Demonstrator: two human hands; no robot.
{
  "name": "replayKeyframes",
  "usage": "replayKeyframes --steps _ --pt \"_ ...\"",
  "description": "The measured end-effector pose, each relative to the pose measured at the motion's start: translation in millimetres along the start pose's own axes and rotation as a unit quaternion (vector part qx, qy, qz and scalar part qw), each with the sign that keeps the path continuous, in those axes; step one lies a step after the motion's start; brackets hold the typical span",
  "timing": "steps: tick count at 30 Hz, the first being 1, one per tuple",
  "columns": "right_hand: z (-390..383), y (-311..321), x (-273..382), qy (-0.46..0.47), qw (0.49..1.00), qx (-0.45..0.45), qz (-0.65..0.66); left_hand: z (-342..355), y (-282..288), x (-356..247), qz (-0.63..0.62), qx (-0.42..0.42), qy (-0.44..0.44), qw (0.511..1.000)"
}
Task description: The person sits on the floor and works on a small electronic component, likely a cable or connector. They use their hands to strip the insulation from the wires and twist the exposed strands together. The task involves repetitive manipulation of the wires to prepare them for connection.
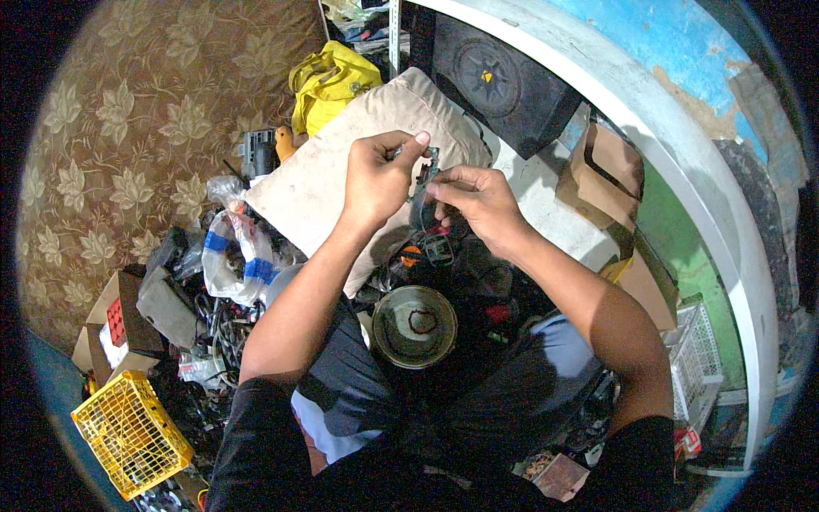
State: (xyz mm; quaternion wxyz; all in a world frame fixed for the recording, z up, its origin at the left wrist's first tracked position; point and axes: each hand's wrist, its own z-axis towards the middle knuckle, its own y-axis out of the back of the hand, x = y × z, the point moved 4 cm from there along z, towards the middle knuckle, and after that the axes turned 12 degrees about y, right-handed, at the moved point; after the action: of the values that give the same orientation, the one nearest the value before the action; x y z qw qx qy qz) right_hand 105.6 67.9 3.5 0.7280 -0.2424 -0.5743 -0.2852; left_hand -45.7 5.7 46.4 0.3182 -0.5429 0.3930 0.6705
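Observation:
My left hand (381, 177) is raised over the beige cushion (324, 162), its thumb and fingers pinching a small dark part with jagged edges (424, 171). Its exact kind is too small to make out; it looks like a little board or bracket. From the other side, my right hand (482, 203) closes its thumb and forefinger at the lower end of the same part. Below the hands, between my legs, stands a round metal pot (415, 327) with a dark ring-shaped thing (422, 322) inside.
Cables and parts crowd the left, with a clear plastic bag (235, 256) and yellow crate (132, 433). Beyond the cushion are a yellow bag (333, 84) and black speaker (503, 81). Cardboard boxes (601, 175) and a white basket (693, 363) stand right, beside a curved white edge (732, 230).

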Motion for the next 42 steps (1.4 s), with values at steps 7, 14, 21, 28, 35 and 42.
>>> replayKeyframes --steps 7,14,21,28,35,42 --pt "1.9 -1.6 -2.3 0.083 0.99 -0.016 -0.115 -1.1 -8.0 0.9 -0.032 0.028 -0.039 0.998" --pt "4.5 3.0 -6.2 0.13 0.975 -0.101 -0.147 -5.6 -10.3 -2.5 -0.035 0.112 -0.006 0.993" --pt "3.3 3.3 7.0 0.193 0.924 -0.078 -0.321 -8.1 -11.4 -7.7 0.001 0.133 -0.093 0.987" --pt "1.0 9.1 16.8 0.127 0.974 0.006 -0.187 -3.4 -4.2 -7.0 -0.031 0.125 -0.047 0.991" --pt "-4.1 12.2 54.4 0.211 0.879 0.106 -0.413 -4.1 -0.8 -7.0 0.023 0.116 -0.019 0.993" --pt "-2.8 39.2 53.9 0.276 0.901 0.068 -0.328 0.3 -0.7 -3.2 0.085 0.077 -0.022 0.993"
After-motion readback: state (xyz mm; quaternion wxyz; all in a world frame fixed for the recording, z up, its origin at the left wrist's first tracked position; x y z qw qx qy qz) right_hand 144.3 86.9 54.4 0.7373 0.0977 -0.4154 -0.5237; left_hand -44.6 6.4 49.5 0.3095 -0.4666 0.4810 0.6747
